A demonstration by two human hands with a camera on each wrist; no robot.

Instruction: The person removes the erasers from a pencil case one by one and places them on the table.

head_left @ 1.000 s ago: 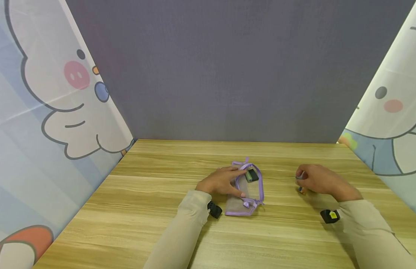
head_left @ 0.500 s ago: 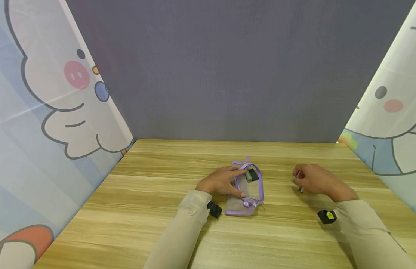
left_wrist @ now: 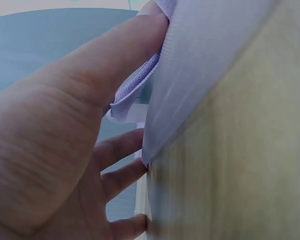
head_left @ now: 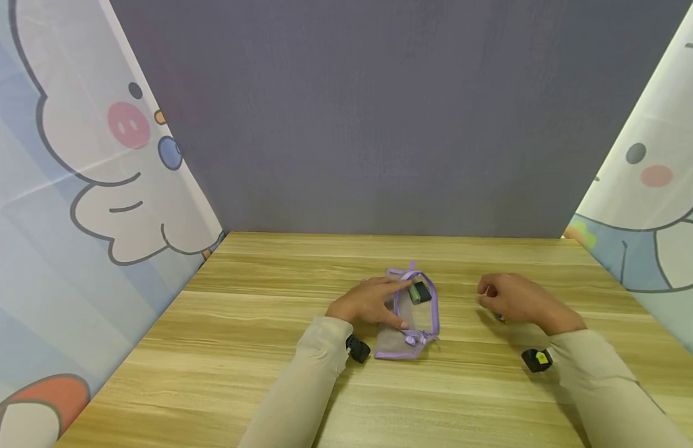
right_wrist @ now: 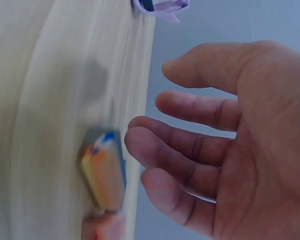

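A see-through mesh zipper pouch (head_left: 392, 344) with purple trim lies on the wooden table, its mouth gaping. My left hand (head_left: 365, 301) rests at its left side with thumb and forefinger spread against the purple rim; the other fingertips (left_wrist: 129, 227) show low beside the mesh. Inside the mouth are a black item (head_left: 422, 291) and a green one (head_left: 414, 294). To the right, my right hand (head_left: 517, 297) hovers with loosely bent fingers and nothing between them. Below it lies a small orange-and-yellow block (right_wrist: 104, 175) with a blue, white and red end.
Near that block, a pink piece (right_wrist: 104, 227) is partly cut off at the bottom of the right wrist view. A grey panel (head_left: 380, 124) stands along the table's back edge. Cartoon-printed cloths (head_left: 116, 218) flank both sides. Each wrist wears a small black camera (head_left: 357, 349).
My right hand has drifted left toward the pouch, away from the small block on the table. A greyish bit seen at its fingertips earlier no longer shows. My left hand stays put.
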